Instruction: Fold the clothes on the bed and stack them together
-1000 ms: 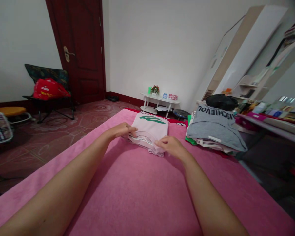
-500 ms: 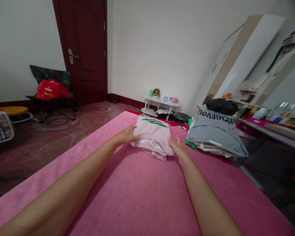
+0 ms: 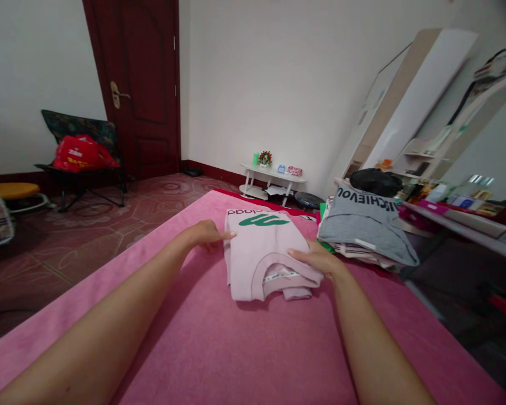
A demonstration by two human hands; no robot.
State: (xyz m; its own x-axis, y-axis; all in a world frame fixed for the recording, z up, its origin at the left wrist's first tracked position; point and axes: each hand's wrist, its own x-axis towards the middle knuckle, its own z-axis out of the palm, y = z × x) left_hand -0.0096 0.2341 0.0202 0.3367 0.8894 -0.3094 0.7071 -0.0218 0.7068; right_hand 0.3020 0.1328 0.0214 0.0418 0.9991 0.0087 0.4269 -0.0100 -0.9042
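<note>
A pale pink T-shirt [image 3: 257, 253] lies folded on the pink bedspread [image 3: 219, 349], its neckline facing me and a green print with dark lettering at the far end. My left hand [image 3: 204, 233] is at the left edge of the shirt, one digit laid on the cloth and the other fingers curled beside it. On the right side, my right hand [image 3: 320, 259] grips the shirt near the collar, thumb on top and the other fingers mostly hidden.
A stack of folded clothes, topped by a grey shirt [image 3: 362, 225], sits at the bed's right side. Beyond it are a black bag [image 3: 375, 181] and a cluttered dressing table [image 3: 459, 216]. A low white table [image 3: 274, 173] stands by the wall; a red bag [image 3: 82, 153] rests on a folding chair.
The folded T-shirt has come nearer to me and turned slightly, lying flatter with more of its print showing. My right hand moved with it; my left hand shifted slightly left.
</note>
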